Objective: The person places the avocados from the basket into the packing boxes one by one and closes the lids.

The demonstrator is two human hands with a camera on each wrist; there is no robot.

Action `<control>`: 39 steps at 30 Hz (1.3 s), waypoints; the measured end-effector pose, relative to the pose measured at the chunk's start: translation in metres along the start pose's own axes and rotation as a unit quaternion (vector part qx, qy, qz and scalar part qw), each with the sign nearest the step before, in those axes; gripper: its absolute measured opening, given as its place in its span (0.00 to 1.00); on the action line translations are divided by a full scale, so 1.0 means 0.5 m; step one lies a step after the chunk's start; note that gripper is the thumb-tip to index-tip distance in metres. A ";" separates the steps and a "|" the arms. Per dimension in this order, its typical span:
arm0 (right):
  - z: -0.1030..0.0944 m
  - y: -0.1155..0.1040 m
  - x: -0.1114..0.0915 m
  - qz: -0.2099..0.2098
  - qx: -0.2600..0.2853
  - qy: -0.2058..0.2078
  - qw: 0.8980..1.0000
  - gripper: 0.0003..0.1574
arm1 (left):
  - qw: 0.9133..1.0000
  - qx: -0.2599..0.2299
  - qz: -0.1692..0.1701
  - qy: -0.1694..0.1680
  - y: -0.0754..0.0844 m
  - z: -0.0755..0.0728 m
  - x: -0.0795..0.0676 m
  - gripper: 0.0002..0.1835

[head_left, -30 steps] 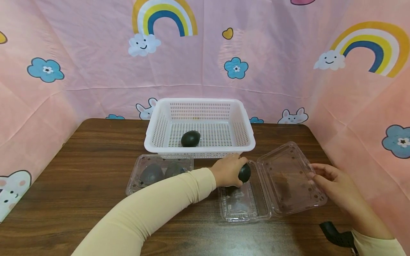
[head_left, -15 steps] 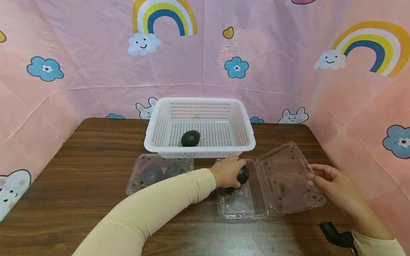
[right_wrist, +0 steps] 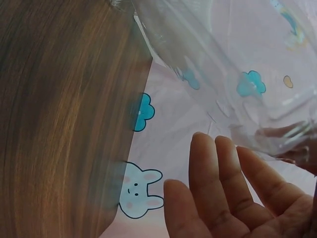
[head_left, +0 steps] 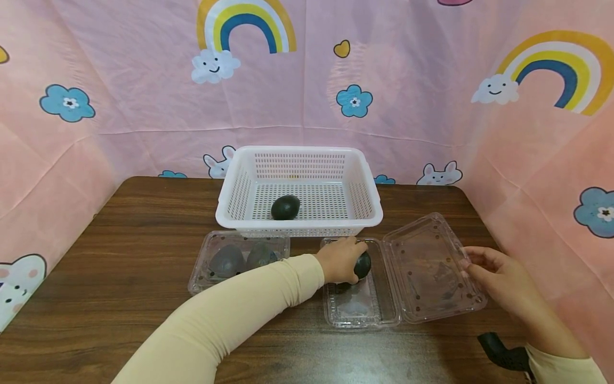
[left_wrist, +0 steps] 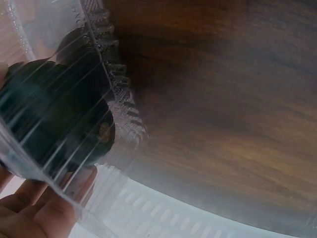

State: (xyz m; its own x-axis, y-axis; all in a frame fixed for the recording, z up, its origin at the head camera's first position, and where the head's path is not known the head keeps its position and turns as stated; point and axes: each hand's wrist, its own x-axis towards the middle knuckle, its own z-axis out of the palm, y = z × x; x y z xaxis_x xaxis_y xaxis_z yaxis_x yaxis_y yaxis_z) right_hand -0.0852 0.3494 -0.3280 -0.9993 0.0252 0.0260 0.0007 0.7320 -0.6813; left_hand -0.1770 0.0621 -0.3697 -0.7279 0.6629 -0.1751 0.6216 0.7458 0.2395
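Observation:
My left hand [head_left: 339, 260] grips a dark green avocado [head_left: 362, 265] low inside the base of a clear plastic clamshell box [head_left: 356, 309]. In the left wrist view the avocado [left_wrist: 59, 114] shows through the ribbed clear wall, with fingertips [left_wrist: 52, 210] beneath it. My right hand [head_left: 503, 277] pinches the outer edge of the box's raised lid [head_left: 431, 272], which is tilted out to the right. From the right wrist, the lid [right_wrist: 213, 64] lies at the thumb, while the other fingers of the right hand [right_wrist: 237, 193] are extended.
Behind the box stands a white perforated basket [head_left: 299, 224] with one avocado [head_left: 285, 207] inside. A second clear clamshell [head_left: 203, 272], its lid down over two avocados [head_left: 227, 261], sits to the left, partly behind my left sleeve. Patterned cloth [head_left: 403, 80] hangs around the wooden table [head_left: 120, 256].
My left hand and the avocado have sunk slightly down and to the left in the box. The clamshell has slid a little left, its lid edge following with my right hand's grip.

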 end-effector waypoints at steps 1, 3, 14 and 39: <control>0.000 0.000 0.000 0.000 0.000 0.000 1.000 0.23 | 1.000 0.000 -0.001 0.000 0.000 0.001 0.000 0.34; 0.000 0.000 0.001 0.001 0.005 -0.002 1.000 0.24 | 1.000 -0.001 -0.002 0.001 0.001 0.003 0.000 0.34; 0.001 -0.004 0.000 0.023 0.031 -0.020 0.999 0.28 | 1.000 0.006 -0.008 0.001 0.009 0.000 -0.004 0.34; 0.005 -0.002 0.002 0.029 0.047 -0.014 0.998 0.28 | 0.999 -0.028 -0.007 0.020 -0.004 0.001 -0.014 0.33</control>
State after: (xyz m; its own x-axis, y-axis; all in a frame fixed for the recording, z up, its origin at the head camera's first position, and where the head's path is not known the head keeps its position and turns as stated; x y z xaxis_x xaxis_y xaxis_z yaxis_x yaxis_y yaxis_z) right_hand -0.0864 0.3472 -0.3290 -0.9984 0.0451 -0.0352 0.0562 0.6624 -0.7470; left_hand -0.1730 0.0558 -0.3695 -0.7477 0.6490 -0.1403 0.5957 0.7490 0.2899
